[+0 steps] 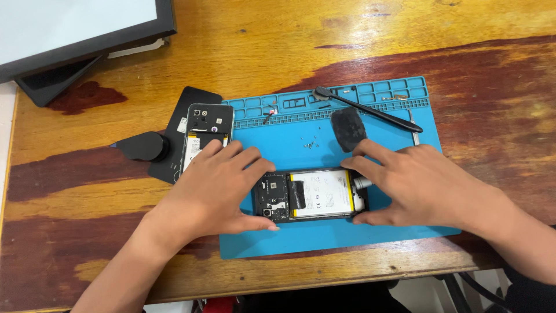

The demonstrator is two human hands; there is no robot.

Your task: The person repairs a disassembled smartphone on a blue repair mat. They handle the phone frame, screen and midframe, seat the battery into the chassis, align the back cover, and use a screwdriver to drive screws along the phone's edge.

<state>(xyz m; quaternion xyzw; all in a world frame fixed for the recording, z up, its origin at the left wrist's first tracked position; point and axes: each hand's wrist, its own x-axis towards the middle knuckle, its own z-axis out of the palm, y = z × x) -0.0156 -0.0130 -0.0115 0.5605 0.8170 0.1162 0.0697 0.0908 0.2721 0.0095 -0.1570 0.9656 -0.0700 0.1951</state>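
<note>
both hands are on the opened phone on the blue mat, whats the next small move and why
Probably lift the black spudger: the left hand and right hand only steady the opened black phone, whose white battery sits exposed, and neither holds a tool.

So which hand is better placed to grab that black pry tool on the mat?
Right. The right hand rests at the opened phone's right end, just below the black pry tool; the left hand sits farther away.

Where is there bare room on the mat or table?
Free: the mat's front strip below the phone, and the table right of the mat. Crowded: mat's top edge with screws, tool and black pad; left side with second phone.
</note>
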